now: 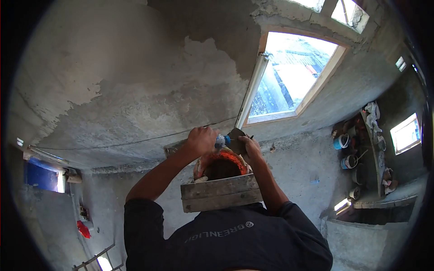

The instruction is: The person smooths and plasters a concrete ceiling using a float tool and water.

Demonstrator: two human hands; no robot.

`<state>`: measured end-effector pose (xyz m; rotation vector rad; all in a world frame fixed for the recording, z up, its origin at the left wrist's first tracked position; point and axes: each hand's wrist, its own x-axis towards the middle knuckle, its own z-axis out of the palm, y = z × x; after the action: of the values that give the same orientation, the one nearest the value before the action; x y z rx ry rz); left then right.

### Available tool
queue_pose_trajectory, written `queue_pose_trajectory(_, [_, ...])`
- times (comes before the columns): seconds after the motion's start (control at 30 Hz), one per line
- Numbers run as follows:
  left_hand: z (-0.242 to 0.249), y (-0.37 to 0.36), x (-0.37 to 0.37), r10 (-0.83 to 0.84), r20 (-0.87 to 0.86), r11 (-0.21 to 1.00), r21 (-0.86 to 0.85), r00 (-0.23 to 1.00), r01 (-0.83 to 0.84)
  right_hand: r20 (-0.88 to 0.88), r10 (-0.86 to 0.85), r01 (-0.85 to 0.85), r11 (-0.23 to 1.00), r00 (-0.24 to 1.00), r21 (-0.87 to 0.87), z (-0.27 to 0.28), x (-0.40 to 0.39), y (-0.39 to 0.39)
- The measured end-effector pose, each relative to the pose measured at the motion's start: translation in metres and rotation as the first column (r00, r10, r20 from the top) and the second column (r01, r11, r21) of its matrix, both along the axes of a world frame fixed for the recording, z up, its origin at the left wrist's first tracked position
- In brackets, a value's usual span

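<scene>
My left hand [202, 140] is closed around a clear plastic bottle [220, 142] with a blue top, tipped sideways toward my right hand. My right hand [250, 148] grips a flat dark-grey plate [236, 134], which looks like a trowel blade; the bottle's blue end is right beside it. Just below both hands stands a bucket [245, 168] with an orange inner wall and a dark inside. Between the bucket and my chest lie wooden planks [221, 193], hiding the bucket's lower part.
Ahead rises a partly plastered wall [149, 99] with a thin cable running across it. A framed window [294, 77] is at upper right. Buckets [349, 161] and a shelf [373, 149] line the right side. A red item [83, 229] lies at lower left.
</scene>
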<state>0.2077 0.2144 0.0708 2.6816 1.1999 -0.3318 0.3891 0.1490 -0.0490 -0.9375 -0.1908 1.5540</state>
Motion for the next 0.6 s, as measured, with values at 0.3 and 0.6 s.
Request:
queue_pose_trajectory(0.3, [0.007, 0.003, 0.005, 0.228, 0.261, 0.972, -0.111, 0.938, -0.205, -0.068, 0.046, -0.052, 0.995, 0.997, -0.090, -0.029, 0.049, 0.009])
queue_pose_trajectory(0.6, [-0.040, -0.020, -0.036, 0.426, 0.872, 0.824, -0.263, 0.242, -0.502, -0.071, -0.090, 0.090, 0.996, 0.993, -0.009, -0.065, 0.119, 0.024])
